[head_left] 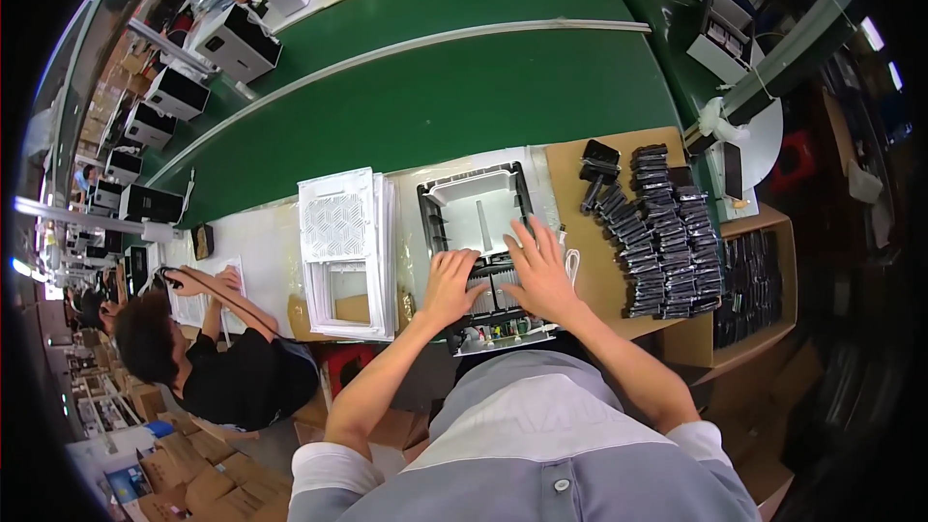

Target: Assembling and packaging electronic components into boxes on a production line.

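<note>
In front of me lies a white appliance housing (480, 208) with a black rim, its inside facing up. Black finned parts (495, 292) sit across its middle, and a circuit board (503, 332) with coloured wires shows at the near end. My left hand (450, 287) rests on the left side of the finned parts, fingers outstretched. On the right side, my right hand (539, 273) lies with spread fingers over the housing's edge and the finned parts. Neither hand appears to grip anything. A white cable (571, 266) lies just right of my right hand.
White lattice panels and frames (336, 217) are stacked at left. Several black wrapped packs (667, 242) lie on cardboard at right, beside a cardboard box (754, 285) of similar packs. A green conveyor (435, 87) runs beyond the bench. A co-worker (222, 358) sits at left.
</note>
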